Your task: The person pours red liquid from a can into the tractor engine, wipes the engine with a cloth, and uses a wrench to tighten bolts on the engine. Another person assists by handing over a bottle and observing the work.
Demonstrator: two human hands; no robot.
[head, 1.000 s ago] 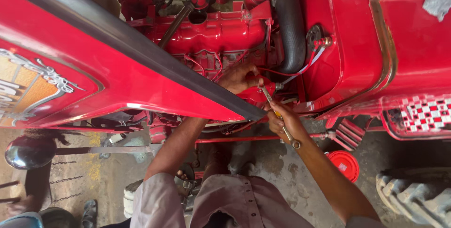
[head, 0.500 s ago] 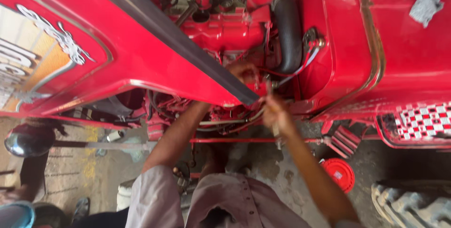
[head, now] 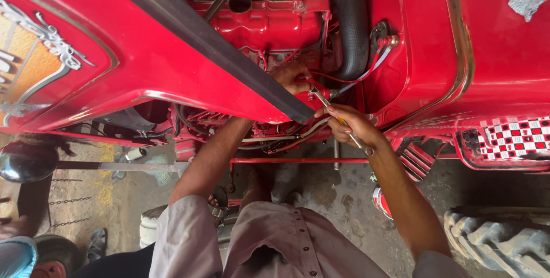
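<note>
Leaning over the red tractor, we see the right hand at centre frame wrapped around a slim metal wrench, its head set on a fitting just under the raised hood, angled for leverage. The left hand, slightly higher, presses against the red engine block, seemingly steadying; whether it grips anything, we cannot tell. The black hose curves at the top.

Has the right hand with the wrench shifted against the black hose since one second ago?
Cannot tell. The right hand grips the wrench just below and left of the black hose, much as before; the camera itself moved.
</note>
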